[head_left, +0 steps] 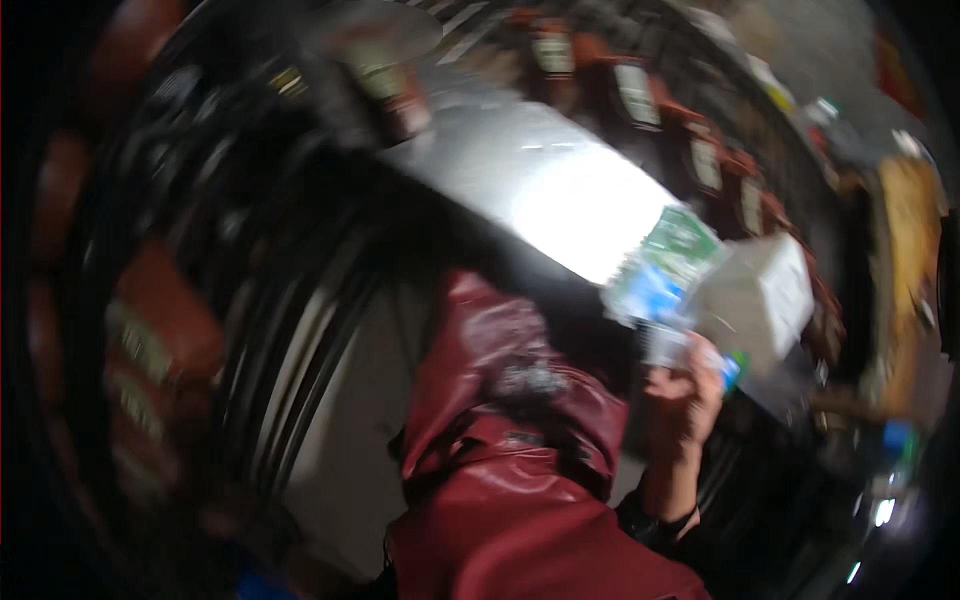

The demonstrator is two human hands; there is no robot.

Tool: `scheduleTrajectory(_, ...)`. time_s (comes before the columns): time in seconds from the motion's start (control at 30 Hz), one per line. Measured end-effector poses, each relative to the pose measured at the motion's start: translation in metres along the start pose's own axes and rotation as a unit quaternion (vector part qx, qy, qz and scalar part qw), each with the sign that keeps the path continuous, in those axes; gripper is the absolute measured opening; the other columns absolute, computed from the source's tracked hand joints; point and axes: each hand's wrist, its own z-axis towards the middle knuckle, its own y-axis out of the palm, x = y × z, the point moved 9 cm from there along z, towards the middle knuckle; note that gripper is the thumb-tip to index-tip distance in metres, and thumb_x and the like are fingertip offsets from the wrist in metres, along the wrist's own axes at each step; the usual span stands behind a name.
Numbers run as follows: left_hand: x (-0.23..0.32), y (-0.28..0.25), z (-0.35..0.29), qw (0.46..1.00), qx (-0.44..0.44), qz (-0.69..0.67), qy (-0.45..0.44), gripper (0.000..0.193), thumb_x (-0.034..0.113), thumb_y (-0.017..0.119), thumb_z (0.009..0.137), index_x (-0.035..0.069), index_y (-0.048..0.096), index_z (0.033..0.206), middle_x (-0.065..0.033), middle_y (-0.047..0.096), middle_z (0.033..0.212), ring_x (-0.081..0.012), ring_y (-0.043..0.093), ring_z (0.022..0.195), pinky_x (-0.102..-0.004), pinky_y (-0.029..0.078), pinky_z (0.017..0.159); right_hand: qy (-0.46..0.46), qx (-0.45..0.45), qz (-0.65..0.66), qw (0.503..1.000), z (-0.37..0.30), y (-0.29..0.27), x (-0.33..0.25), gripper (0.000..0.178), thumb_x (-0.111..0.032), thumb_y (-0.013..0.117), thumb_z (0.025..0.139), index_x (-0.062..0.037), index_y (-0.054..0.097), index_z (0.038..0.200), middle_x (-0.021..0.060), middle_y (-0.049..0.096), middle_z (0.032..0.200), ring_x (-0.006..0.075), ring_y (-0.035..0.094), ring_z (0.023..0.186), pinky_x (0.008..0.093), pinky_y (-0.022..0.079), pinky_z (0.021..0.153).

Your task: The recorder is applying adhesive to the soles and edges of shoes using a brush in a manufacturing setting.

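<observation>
My right hand comes up from the lower right, its fingers curled and smeared by motion. A whitish piece shows at the fingertips, and a blue and green bit sticks out on the hand's far side; what I grip is too blurred to name. Just beyond lies a crinkled clear plastic packet with green and blue on it, at the end of a shiny metal tabletop. A white box-like block stands beside the packet. My left hand is out of view.
Reddish-brown blocks with pale labels stand in a row behind the tabletop. More reddish blocks are at left, by dark metal bars. A dark red apron covers my lap. A wooden piece stands at right.
</observation>
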Motion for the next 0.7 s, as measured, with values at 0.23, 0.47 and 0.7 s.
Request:
scheduleTrajectory(0.23, 0.183, -0.22, 0.189, 0.915, 0.197, -0.335, 0.104, 0.038, 0.023, 0.067, 0.101, 0.002, 0.067, 0.132, -0.0111, 0.072, 0.109, -0.0254, 0.072, 0.091, -0.039, 0.059, 0.081, -0.059, 0.069, 0.06, 0.994, -0.021, -0.033, -0.031, 0.027, -0.016, 0.074, 0.1, 0.0066, 0.066, 0.111, 0.0175, 0.073, 0.088, 0.0253, 0.071, 0.06, 0.0348, 0.057, 0.05)
scheduleTrajectory(0.47, 0.225, -0.376, 0.191, 0.83, 0.19, -0.498, 0.162, 0.044, 0.023, 0.07, 0.099, 0.001, 0.062, 0.137, -0.0132, 0.069, 0.119, -0.0252, 0.071, 0.101, -0.0376, 0.057, 0.088, -0.287, 0.199, -0.123, 0.929, -0.02, -0.107, -0.078, 0.021, -0.013, 0.075, 0.1, 0.0057, 0.07, 0.108, 0.0133, 0.073, 0.085, 0.0187, 0.069, 0.058, 0.0299, 0.054, 0.05)
scheduleTrajectory(0.7, 0.244, -0.438, 0.199, 0.757, 0.153, -0.611, 0.175, 0.052, 0.022, 0.074, 0.098, 0.0, 0.058, 0.142, -0.0152, 0.066, 0.129, -0.0251, 0.069, 0.11, -0.0362, 0.056, 0.095, -0.229, 0.232, -0.181, 0.928, -0.001, -0.107, -0.046, 0.016, -0.01, 0.075, 0.099, 0.0049, 0.072, 0.101, 0.0077, 0.073, 0.078, 0.0108, 0.067, 0.059, 0.0255, 0.053, 0.051)
